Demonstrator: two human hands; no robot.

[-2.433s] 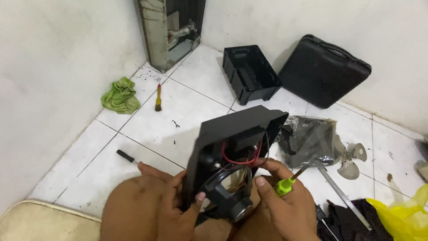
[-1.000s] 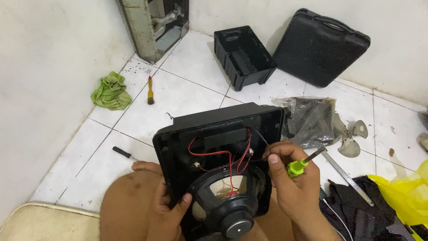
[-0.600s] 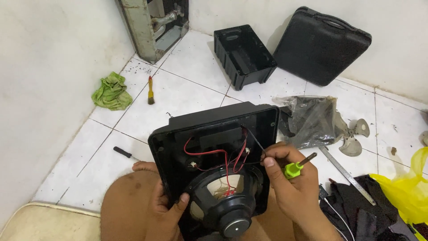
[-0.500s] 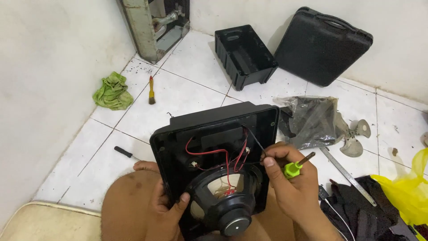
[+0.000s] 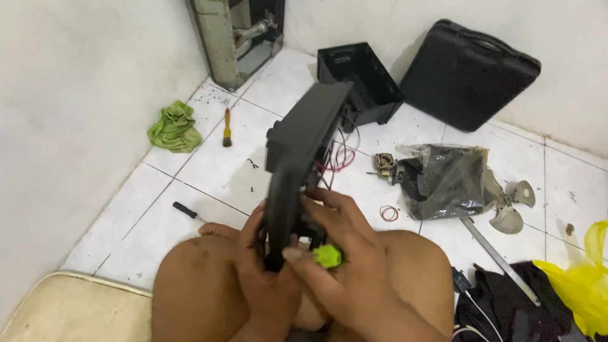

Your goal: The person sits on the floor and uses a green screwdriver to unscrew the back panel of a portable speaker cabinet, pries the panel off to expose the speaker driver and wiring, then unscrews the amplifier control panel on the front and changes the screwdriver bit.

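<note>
The black speaker panel (image 5: 303, 158) stands on edge over the person's lap, its long axis running from the hands up and away toward the far wall, the top end tilted to the right; only its thin side and flat back show from here. Red and dark wires (image 5: 339, 155) loop out from its right face. The left hand (image 5: 266, 278) is closed around the panel's lower end, fingers wrapped on the left edge. The right hand (image 5: 345, 266) presses on the lower right side with its thumb across the bottom, and also clasps a green-handled screwdriver (image 5: 327, 256) (only the handle shows).

On the tiled floor (image 5: 209, 171) behind the panel sits an open black box (image 5: 367, 79), partly hidden by the panel's top end, and a closed black case (image 5: 468, 73) leans at the wall. To the right lie a dark plastic bag (image 5: 443, 180), a grey fan blade (image 5: 510, 206), a small motor (image 5: 383, 163) and a rubber band (image 5: 389, 213). To the left lie a green rag (image 5: 172, 128), a small brush (image 5: 226, 126) and a black screwdriver (image 5: 188, 211). A yellow bag (image 5: 586, 278) sits at the far right.
</note>
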